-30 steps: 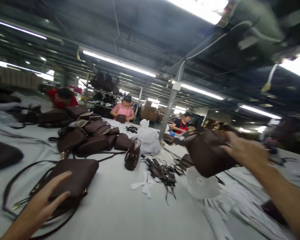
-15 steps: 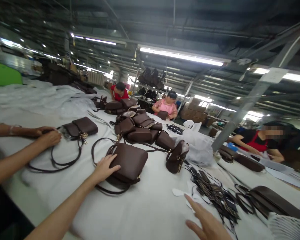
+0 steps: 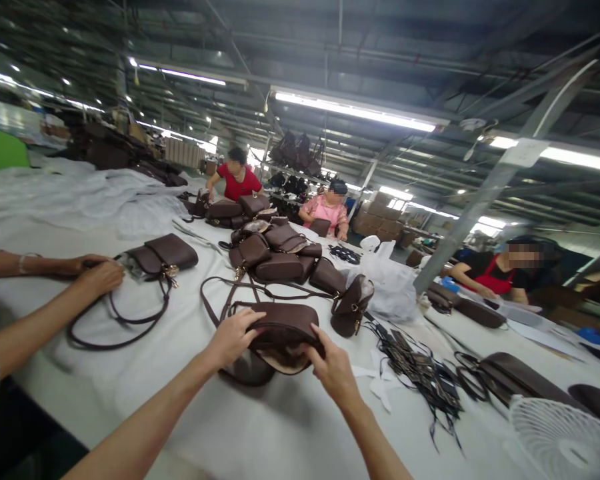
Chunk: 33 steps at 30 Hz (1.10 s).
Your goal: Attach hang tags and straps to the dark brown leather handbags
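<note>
A dark brown handbag (image 3: 286,317) lies on the white-covered table in front of me, its mouth facing me and its pale lining (image 3: 283,357) showing. My left hand (image 3: 234,339) is closed on the bag's left edge, fingers over the top. On the other side, my right hand (image 3: 334,365) pinches the right edge, with fingertips partly in the opening. The bag's thin strap (image 3: 213,300) loops out behind it to the left. A darker flap or panel (image 3: 250,370) rests beneath the bag near my left hand.
At the left, a co-worker's hands (image 3: 97,270) work at another brown bag (image 3: 167,253). A pile of brown bags (image 3: 280,263) lies beyond mine, with one upright bag (image 3: 351,307) nearby. Black straps (image 3: 415,360) and a white fan (image 3: 563,440) are to the right. Other people sit further off.
My right hand has come in from the lower right and taken the bag's right edge. The bag has tipped so its open mouth shows. The person in red has straightened up.
</note>
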{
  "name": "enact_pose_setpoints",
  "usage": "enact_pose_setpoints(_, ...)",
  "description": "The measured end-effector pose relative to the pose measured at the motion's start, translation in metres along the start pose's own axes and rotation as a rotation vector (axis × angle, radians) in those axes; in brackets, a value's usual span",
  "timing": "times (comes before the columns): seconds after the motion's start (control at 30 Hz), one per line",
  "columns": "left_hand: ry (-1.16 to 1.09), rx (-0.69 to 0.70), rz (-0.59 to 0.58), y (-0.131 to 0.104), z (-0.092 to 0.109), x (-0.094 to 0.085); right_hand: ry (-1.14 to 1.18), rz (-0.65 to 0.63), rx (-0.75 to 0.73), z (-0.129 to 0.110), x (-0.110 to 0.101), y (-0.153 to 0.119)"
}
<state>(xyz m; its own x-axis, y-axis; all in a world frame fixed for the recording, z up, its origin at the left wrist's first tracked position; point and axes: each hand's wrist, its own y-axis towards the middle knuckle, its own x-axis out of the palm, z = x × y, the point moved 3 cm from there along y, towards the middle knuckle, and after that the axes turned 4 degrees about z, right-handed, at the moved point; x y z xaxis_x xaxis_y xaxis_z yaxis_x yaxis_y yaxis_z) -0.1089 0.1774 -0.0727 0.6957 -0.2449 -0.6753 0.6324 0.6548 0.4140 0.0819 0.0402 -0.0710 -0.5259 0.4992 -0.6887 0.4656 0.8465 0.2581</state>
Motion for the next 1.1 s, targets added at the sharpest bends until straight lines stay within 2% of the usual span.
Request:
enact_pose_setpoints(0.07, -0.075, 0.051, -0.028, 0.014, 0.034, -0.013, 0.063, -0.013, 0.079, -0.008, -0.042, -0.006)
enact_pose_setpoints(0.13, -0.144, 0.094, -0.089, 0.027, 0.068, -0.015, 0.104, -0.022, 0.179, -0.008, -0.081, -0.017)
enact_pose_setpoints(0.2, -0.228, 0.144, -0.17, 0.035, 0.096, -0.003, 0.103, -0.035, 0.293, 0.002, -0.11, -0.035)
enact_pose_setpoints(0.27, -0.299, 0.178, -0.261, 0.035, 0.116, 0.019, 0.072, -0.061, 0.397, 0.021, -0.126, -0.057)
enact_pose_setpoints(0.37, -0.348, 0.18, -0.404, 0.022, 0.128, 0.052, 0.016, -0.118, 0.511, 0.05, -0.135, -0.093)
enact_pose_setpoints(0.47, -0.42, 0.2, -0.462, 0.005, 0.128, 0.063, -0.157, -0.075, 0.424, 0.057, -0.143, -0.115)
enact_pose_setpoints(0.57, -0.381, 0.219, -0.47, -0.006, 0.124, 0.056, -0.459, 0.068, 0.248, 0.041, -0.152, -0.118)
enact_pose_setpoints(0.7, -0.24, 0.387, -0.419, -0.007, 0.131, 0.035, -0.671, 0.177, 0.119, 0.021, -0.151, -0.107)
enact_pose_setpoints(0.73, -0.214, 0.421, -0.44, -0.004, 0.135, 0.029, -0.685, 0.195, 0.099, 0.02, -0.15, -0.105)
enact_pose_setpoints(0.8, -0.162, 0.445, -0.57, 0.009, 0.144, 0.017, -0.643, 0.229, 0.074, 0.021, -0.146, -0.102)
enact_pose_setpoints(0.87, -0.11, 0.426, -0.726, 0.031, 0.153, 0.009, -0.486, 0.238, 0.074, 0.028, -0.143, -0.1)
enact_pose_setpoints(0.9, -0.087, 0.415, -0.749, 0.045, 0.158, 0.006, -0.372, 0.234, 0.084, 0.033, -0.142, -0.099)
enact_pose_setpoints(0.93, -0.064, 0.404, -0.71, 0.06, 0.163, 0.004, -0.243, 0.228, 0.098, 0.038, -0.14, -0.098)
enact_pose_setpoints(1.0, -0.017, 0.398, -0.472, 0.087, 0.172, 0.005, 0.046, 0.193, 0.141, 0.05, -0.138, -0.096)
enact_pose_setpoints(1.07, 0.024, 0.406, -0.218, 0.098, 0.178, 0.013, 0.3, 0.129, 0.199, 0.066, -0.136, -0.094)
enact_pose_setpoints(1.1, 0.029, 0.413, -0.149, 0.095, 0.179, 0.019, 0.338, 0.103, 0.238, 0.077, -0.136, -0.094)
